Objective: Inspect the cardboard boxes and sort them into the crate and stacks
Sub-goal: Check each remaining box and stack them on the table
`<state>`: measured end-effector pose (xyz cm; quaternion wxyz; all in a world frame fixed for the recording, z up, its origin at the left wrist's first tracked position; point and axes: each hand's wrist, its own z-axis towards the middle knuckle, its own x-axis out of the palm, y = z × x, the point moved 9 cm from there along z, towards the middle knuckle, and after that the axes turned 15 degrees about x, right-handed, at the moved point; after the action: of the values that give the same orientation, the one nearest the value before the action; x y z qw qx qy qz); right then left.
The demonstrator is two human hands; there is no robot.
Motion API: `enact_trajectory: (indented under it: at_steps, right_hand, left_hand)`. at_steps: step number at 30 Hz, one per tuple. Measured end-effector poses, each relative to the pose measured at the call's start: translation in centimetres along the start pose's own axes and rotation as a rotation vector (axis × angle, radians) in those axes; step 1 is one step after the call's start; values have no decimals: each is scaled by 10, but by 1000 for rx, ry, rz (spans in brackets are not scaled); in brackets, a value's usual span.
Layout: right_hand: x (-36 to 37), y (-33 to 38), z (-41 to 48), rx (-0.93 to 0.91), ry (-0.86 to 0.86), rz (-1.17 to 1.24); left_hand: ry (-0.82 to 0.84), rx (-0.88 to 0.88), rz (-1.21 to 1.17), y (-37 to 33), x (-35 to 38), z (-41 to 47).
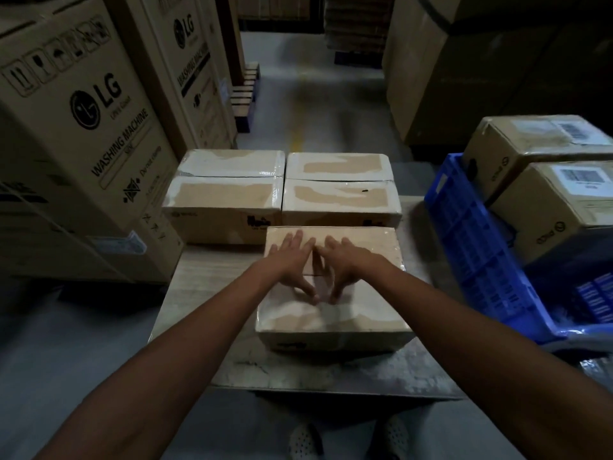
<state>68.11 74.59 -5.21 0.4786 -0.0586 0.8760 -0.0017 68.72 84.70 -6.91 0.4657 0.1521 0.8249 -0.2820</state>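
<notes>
A taped cardboard box [333, 315] lies on the low table [205, 293] right in front of me. My left hand [293, 263] and my right hand [343, 265] both rest flat on its top, fingers spread, thumbs nearly meeting over the centre seam. Behind it, two more taped boxes stand side by side: the left one [225, 197] and the right one [340, 190]. A blue plastic crate [477, 247] stands tilted at the right, with two labelled boxes [564, 200] in or beside it.
Tall washing-machine cartons [83, 127] wall off the left side. Large cartons [464, 78] stand at the far right. A concrete aisle [308, 94] runs ahead between them, with pallets [245, 91] along its left. My feet [348, 439] show below the table edge.
</notes>
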Motion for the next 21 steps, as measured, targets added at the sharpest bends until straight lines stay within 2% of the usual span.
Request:
enact_trajectory:
  at_steps: [3,6,11,17,21]
  right_hand:
    - [-1,-26,2,60,-10,30]
    - [10,-52,1,140,29,21]
    - [5,-50,-7,118,23,3]
    - [26,-90,-14,232,60,45]
    - [31,-95,-19,231,59,73]
  left_hand:
    - [-45,58,-11,-19,-1,13]
    - [13,32,26,-30,13,23]
    - [71,-10,13,-36,11,26]
    - [68,95,13,-62,20,29]
    - [82,84,12,-65,28,29]
